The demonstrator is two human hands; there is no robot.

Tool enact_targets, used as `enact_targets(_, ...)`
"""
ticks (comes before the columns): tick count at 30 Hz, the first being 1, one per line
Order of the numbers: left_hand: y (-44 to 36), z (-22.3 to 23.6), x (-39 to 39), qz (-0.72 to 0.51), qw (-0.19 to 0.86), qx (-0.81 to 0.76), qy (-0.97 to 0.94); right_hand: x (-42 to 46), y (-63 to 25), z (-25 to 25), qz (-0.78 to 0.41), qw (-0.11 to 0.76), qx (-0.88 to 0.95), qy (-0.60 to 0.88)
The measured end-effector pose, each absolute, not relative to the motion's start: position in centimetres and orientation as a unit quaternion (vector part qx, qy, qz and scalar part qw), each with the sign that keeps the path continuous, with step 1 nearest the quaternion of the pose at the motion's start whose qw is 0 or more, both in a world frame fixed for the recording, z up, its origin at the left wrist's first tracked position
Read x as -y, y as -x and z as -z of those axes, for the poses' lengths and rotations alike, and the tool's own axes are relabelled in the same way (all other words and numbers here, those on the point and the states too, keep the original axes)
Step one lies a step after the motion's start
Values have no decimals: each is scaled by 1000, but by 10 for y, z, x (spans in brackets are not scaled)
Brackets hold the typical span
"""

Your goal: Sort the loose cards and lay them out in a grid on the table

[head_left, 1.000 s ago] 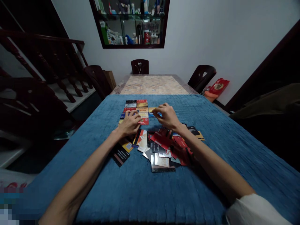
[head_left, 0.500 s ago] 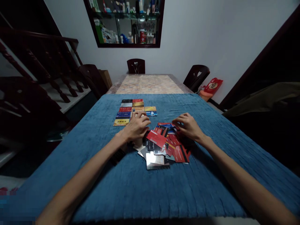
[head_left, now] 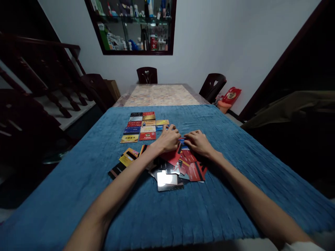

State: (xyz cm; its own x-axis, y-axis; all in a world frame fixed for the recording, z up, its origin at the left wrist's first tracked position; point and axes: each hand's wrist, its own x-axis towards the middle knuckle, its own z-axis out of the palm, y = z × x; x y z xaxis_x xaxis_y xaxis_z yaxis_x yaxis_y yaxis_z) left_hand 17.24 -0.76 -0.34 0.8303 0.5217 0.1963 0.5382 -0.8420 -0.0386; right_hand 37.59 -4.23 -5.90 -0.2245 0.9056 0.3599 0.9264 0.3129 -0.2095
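A loose pile of plastic cards, red, black, grey and clear, lies before me on a blue cloth. My left hand (head_left: 169, 139) is over the pile's far left part, fingers bent and apart, fingertips down near a red card (head_left: 172, 158). Its palm side is hidden. My right hand (head_left: 199, 142) is at the far right of the pile, thumb and fingers pinched at the edge of a blue card (head_left: 184, 143). A shiny clear card (head_left: 167, 179) is at the near edge. Beyond my left hand, several cards lie in neat rows, among them a yellow card (head_left: 129, 138).
More loose cards, including a yellow one with a black stripe (head_left: 127, 157), lie left of my left forearm. The blue cloth (head_left: 222, 209) covers the near table; the bare patterned tabletop (head_left: 162, 94) extends behind it. Dark chairs (head_left: 147, 75) stand around.
My left hand has moved right, from the rows of cards to the pile, uncovering a red card in the nearest row. My right hand stays by the blue card. The view has shifted slightly.
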Motion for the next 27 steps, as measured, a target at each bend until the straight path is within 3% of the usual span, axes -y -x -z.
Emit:
enact_targets(12, -178, 10, 4, 35, 21, 318, 947, 36, -367, 58, -15, 195, 752, 629)
enact_targets(27, -178, 5, 5, 48, 4, 333, 942, 24, -376, 61, -138, 402, 661, 618)
